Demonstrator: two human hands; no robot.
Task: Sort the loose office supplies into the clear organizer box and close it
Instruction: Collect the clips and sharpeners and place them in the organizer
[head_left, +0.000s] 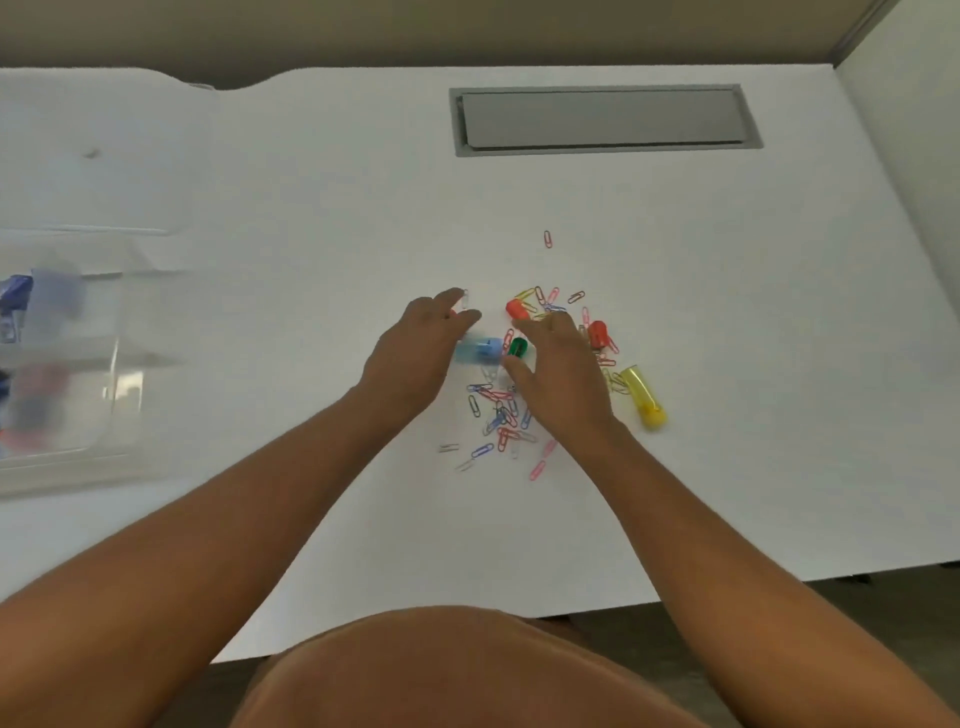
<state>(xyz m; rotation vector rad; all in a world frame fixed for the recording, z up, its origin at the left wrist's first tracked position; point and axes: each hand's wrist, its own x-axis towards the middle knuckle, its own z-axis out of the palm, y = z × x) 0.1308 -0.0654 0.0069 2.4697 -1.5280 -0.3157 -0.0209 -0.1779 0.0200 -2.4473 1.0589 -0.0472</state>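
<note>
The loose supplies lie in one heap of coloured wire paper clips (498, 410) on the white desk top (311, 208), mixed with small translucent plastic pieces: a blue one (480, 351), a green one (518, 347), two red-orange ones (517, 309) (597, 333) and a longer yellow plastic tube (643, 396) whose long axis runs from upper left to lower right at the heap's right edge. One pink clip (547, 239) sits apart, farther back. Both hands are right at the heap. The left hand (415, 353) is at its left edge, with the blue piece just under the fingers; its thumb and forefinger are pinched close around what looks like a pale clip (465, 299), though blur makes the hold uncertain. The right hand (561, 374) is spread open, palm down over the middle of the heap, gripping nothing that shows, and it covers some clips. The clear plastic organizer box (67, 364) lies well apart at the far left edge of the view, lid open, with blurred blue and red things already in its compartments. So the box lies to the left of everything, and the left hand is the nearer one to it; any carry from heap to box likely runs leftward across bare desk, and the right hand would have to reach across the body. A grey recessed cable hatch (605, 120) is set in the desk beyond.
</note>
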